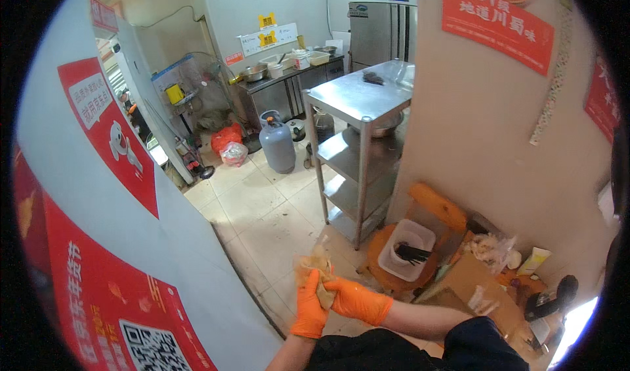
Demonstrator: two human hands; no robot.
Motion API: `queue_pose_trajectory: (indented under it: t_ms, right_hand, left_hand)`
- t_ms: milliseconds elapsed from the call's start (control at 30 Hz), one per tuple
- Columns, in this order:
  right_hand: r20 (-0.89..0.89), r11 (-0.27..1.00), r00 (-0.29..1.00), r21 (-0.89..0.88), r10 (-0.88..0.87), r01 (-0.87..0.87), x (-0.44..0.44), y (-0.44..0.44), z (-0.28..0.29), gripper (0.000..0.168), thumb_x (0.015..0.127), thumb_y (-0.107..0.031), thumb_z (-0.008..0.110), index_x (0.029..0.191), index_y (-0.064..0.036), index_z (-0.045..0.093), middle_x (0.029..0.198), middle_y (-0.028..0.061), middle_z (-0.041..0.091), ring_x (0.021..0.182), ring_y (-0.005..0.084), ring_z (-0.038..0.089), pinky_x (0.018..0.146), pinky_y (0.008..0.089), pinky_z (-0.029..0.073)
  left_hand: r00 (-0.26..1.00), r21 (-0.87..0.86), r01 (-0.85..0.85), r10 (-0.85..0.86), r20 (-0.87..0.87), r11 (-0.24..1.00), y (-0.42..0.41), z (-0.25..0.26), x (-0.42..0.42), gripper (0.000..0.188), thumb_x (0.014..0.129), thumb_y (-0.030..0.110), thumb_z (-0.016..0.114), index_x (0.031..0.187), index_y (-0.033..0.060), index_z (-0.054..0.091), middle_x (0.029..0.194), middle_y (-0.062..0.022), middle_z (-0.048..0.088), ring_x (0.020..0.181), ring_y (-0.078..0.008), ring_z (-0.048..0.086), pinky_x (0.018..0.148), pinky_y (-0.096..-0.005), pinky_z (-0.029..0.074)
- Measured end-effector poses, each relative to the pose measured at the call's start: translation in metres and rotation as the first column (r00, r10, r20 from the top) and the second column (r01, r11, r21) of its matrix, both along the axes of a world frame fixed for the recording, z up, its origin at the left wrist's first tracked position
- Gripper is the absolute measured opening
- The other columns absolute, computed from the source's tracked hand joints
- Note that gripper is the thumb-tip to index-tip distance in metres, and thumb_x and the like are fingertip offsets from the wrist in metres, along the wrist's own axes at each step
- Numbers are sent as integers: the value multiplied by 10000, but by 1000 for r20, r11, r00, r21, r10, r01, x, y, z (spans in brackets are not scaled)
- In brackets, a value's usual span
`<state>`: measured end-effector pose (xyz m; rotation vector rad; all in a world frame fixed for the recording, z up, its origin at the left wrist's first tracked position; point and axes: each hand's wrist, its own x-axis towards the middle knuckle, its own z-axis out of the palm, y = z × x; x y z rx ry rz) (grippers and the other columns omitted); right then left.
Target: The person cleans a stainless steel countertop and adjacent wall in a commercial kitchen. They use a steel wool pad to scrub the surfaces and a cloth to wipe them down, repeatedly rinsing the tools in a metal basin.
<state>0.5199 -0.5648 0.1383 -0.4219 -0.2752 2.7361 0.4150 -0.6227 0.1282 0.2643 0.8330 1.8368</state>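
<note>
My left hand (310, 304), in an orange glove, grips a crumpled tan cloth or bag (322, 292) from the left. My right hand (362, 303), gloved in orange too, closes on the same tan thing from the right, so the two hands nearly touch. Some clear film-like material shows at its top; its exact kind is blurred. Below and to the right of the hands, a wooden chair (376, 258) carries a white plastic tub (427, 231) with dark utensil handles in it.
A steel shelf rack (364, 93) stands ahead, and a gas cylinder (279, 147) and red plastic bag (226, 137) rest on the tiled floor. A wall with red posters (123, 139) runs close on the left. Cardboard (485, 285) lies at right; a person (129, 106) is visible far left.
</note>
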Motion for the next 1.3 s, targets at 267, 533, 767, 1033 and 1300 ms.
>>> queue_pose_trajectory:
  t_ms: [267,533,767,1033,1300]
  right_hand:
    - [498,493,805,814,-323,-306,-106,77,-32,442,1033,-266,664,1423,-58,668,1410,153,662,1310,206,589,1087,314,455]
    - [39,-50,567,989,-823,-141,-230,249,6,563,937,-362,787,1424,-124,638,1547,168,534,1425,313,530,1153,407,445]
    - [34,33,686,999,-727,-14,-270,400,32,455,952,-154,733,1395,-97,648,1468,143,606,1360,303,584,1125,416,476]
    - [-570,102,-487,575,-662,-812,-177,505,132,305,993,-236,662,1224,-38,676,1167,188,711,1040,401,689,878,497,547]
    - [-331,438,-672,556,-662,-706,-268,576,101,320,1030,-288,597,1157,1,642,1059,231,691,929,429,660,802,525,530]
  left_hand:
    - [949,-242,110,-29,315,964,107,-88,-136,421,1097,459,527,1255,75,597,1218,-150,694,988,-312,702,795,-472,611]
    - [912,-98,318,-275,305,943,265,9,-253,613,1118,500,410,1552,74,481,1510,-109,584,1396,-301,542,1195,-445,412]
    - [556,-177,584,-549,-624,792,363,53,-343,611,1149,371,371,1674,73,278,1671,-150,398,1519,-275,407,1246,-420,297]
    - [821,-456,163,-377,-428,875,430,-20,-601,614,1105,425,442,1567,22,480,1550,-162,524,1441,-308,502,1258,-435,313]
    - [415,-355,617,-673,-612,703,677,3,-646,576,1109,365,470,1554,-1,482,1545,-155,537,1445,-290,507,1245,-423,322]
